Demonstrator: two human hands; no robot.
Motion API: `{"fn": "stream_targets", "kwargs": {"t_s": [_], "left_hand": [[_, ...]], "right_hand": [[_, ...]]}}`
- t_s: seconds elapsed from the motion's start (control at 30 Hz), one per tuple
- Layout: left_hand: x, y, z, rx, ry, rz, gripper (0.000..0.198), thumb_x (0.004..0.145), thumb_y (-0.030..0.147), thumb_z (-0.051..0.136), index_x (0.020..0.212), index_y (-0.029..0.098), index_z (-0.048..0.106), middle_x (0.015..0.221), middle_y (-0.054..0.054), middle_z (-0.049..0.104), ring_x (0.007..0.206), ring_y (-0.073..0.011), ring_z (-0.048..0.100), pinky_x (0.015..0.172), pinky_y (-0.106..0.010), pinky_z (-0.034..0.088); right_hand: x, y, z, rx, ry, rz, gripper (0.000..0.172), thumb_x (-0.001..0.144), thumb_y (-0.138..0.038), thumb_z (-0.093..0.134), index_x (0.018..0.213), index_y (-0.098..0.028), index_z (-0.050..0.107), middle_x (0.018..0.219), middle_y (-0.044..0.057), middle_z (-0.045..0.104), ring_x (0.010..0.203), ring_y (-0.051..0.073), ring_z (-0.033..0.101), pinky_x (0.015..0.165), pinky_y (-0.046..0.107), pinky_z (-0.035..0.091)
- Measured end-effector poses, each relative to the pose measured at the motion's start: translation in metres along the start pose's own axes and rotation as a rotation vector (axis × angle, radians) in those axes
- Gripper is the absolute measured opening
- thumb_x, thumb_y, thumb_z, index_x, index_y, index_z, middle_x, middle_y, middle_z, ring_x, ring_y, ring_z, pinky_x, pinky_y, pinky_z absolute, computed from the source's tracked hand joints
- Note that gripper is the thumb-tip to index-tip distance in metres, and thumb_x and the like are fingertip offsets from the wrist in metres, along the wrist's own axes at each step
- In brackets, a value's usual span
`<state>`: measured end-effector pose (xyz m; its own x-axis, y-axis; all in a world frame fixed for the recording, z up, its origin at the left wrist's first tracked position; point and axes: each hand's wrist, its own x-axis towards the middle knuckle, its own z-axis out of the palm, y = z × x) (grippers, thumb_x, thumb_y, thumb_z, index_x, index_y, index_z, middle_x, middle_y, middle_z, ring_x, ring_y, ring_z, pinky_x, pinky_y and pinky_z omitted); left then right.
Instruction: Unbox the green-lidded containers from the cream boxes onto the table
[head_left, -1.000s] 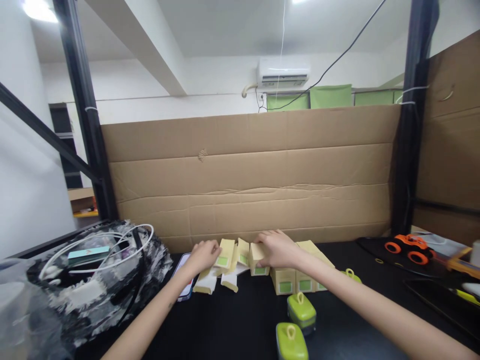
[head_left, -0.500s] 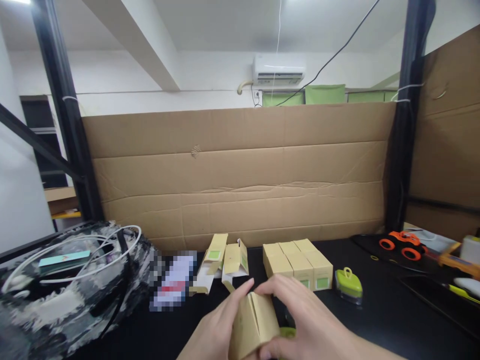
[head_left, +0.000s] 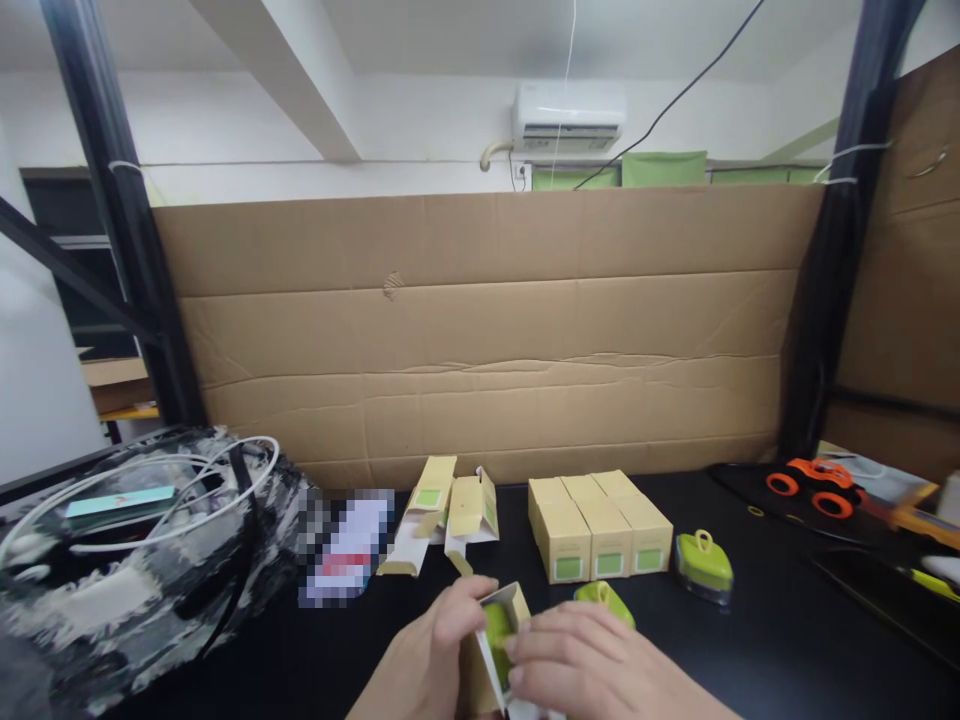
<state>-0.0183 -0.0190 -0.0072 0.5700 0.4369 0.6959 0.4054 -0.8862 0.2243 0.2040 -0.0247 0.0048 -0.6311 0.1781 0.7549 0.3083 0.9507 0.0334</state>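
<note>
The small carton [head_left: 474,672] is held low in the middle of the view, just above the black surface [head_left: 757,640]. It's gripped round its side by the left hand [head_left: 424,665]. The right hand [head_left: 592,668] is laid over the open mouth with its fingers fairly flat, and whether anything is actually pinched can't be told.

A green piece [head_left: 497,628] is seen partly inside the mouth. It could probably get jammed against the open flap [head_left: 512,603], or the thin card could be creased if it's pushed in crooked. A 2nd green piece [head_left: 604,598], just behind the right hand, could easily be knocked.

The carton's long axis is stood near upright and tipped a bit. The open end is pointed up and away, toward the row of 3 closed cartons [head_left: 600,525].
</note>
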Motion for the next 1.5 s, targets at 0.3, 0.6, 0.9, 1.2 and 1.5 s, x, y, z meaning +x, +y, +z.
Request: {"fn": "stream_targets", "kwargs": {"t_s": [0.3,0.6,0.9,1.2,1.5], "left_hand": [[0.064,0.037,-0.014,0.377,-0.253,0.101,0.056,0.075,-0.002,0.045,0.126,0.016,0.033,0.117,-0.015,0.054,0.103,-0.0283,0.055,0.083,-0.043,0.054],[0.115,0.045,-0.018,0.680,-0.278,0.331,0.026,0.094,0.009,0.037,0.118,0.010,0.047,0.104,-0.011,0.062,0.097,-0.0256,0.057,0.084,-0.039,0.051],[0.111,0.046,-0.027,0.845,-0.241,0.518,0.033,0.089,0.000,0.040,0.117,0.012,0.052,0.118,-0.010,0.065,0.114,-0.0240,0.057,0.110,-0.038,0.035],[0.107,0.040,-0.057,0.799,-0.049,0.378,0.045,0.078,-0.003,0.045,0.117,0.019,0.047,0.116,-0.008,0.059,0.112,-0.0257,0.051,0.104,-0.046,0.039],[0.111,-0.012,-0.045,-0.762,0.338,-0.814,0.052,0.073,0.030,0.074,0.107,0.018,0.036,0.114,-0.017,0.062,0.101,-0.0280,0.065,0.091,-0.045,0.050]], "right_hand": [[0.002,-0.002,-0.021,0.527,0.036,0.861,0.049,0.091,-0.044,0.049,0.133,-0.020,0.041,0.129,0.015,0.057,0.119,0.027,0.055,0.099,0.045,0.045],[0.000,0.005,-0.002,1.372,0.611,1.230,0.047,0.070,-0.051,0.075,0.107,-0.025,0.062,0.122,0.006,0.065,0.119,0.026,0.057,0.098,0.040,0.046],[-0.002,0.005,-0.015,1.847,0.254,0.932,0.031,0.088,-0.043,0.055,0.109,-0.023,0.067,0.113,0.006,0.072,0.106,0.020,0.067,0.101,0.035,0.045],[0.003,0.012,-0.040,1.344,0.233,1.029,0.044,0.089,-0.057,0.043,0.112,-0.023,0.059,0.094,0.007,0.074,0.084,0.022,0.073,0.066,0.030,0.059],[-0.047,0.018,-0.070,0.139,-0.143,0.585,0.051,0.056,-0.012,0.080,0.100,-0.031,0.063,0.094,0.000,0.075,0.079,0.025,0.073,0.066,0.027,0.061]]}}
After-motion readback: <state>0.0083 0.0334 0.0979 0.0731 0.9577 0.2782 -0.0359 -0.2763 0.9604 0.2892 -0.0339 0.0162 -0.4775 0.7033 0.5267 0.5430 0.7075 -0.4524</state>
